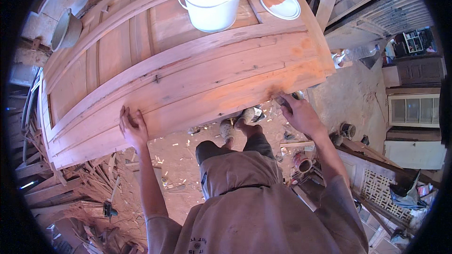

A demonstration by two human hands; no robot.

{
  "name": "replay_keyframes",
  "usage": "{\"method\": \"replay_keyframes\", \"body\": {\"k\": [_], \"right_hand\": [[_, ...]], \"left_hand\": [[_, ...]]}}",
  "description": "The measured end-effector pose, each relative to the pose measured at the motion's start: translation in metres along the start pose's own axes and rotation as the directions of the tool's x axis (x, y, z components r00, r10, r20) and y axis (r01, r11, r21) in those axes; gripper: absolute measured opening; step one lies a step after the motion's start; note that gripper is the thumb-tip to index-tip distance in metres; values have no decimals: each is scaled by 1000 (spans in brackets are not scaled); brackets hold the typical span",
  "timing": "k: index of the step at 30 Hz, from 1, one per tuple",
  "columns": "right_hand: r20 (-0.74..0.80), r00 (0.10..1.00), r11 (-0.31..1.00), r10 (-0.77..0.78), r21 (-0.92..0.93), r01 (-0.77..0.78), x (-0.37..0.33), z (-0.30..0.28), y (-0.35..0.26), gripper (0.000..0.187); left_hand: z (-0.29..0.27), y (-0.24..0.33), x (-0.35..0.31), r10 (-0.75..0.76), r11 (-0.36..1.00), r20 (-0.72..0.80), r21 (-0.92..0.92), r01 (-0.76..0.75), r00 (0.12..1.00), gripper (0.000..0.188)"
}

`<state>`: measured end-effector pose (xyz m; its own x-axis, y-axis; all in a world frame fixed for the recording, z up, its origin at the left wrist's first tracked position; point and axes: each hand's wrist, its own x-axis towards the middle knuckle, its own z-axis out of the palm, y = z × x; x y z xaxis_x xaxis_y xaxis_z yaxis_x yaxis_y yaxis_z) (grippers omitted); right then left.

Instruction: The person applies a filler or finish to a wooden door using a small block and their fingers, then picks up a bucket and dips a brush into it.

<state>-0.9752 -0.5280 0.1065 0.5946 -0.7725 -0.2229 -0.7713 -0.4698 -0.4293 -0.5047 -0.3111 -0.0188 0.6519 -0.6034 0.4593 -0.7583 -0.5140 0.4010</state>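
A large panelled wooden door [183, 84] lies flat in front of me. My left hand [133, 127] rests on its near edge, fingers stretched over the wood and holding nothing. At the near right edge, my right hand [300, 113] is closed around something small and dark, its kind mostly hidden by the fingers. A dark brown patch shows on the wood by those fingertips, among orange smears. On the door's far part stands a white bucket [212, 14] of orange-brown paste. Its round white lid [279, 3], smeared with the same paste, lies to the right.
A grey bowl [67, 30] sits at the door's far left. Scrap wood [52, 190] is heaped at left, and shavings litter the floor around my feet. To the right are an open tin [302, 163], a lattice panel [383, 193] and a pale glazed frame [414, 110].
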Motion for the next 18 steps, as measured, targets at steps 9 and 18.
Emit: {"method": "replay_keyframes", "body": {"k": [9,18], "right_hand": [[192,861,401,471,823,-403,-51,70,67,27],[41,980,978,197,64,-200,-7,24,86,33]], "left_hand": [[-3,6,1,-20,1000,14,-10,20,1000,39],[-4,2,0,-16,1000,11,26,15,1000,41]]}}
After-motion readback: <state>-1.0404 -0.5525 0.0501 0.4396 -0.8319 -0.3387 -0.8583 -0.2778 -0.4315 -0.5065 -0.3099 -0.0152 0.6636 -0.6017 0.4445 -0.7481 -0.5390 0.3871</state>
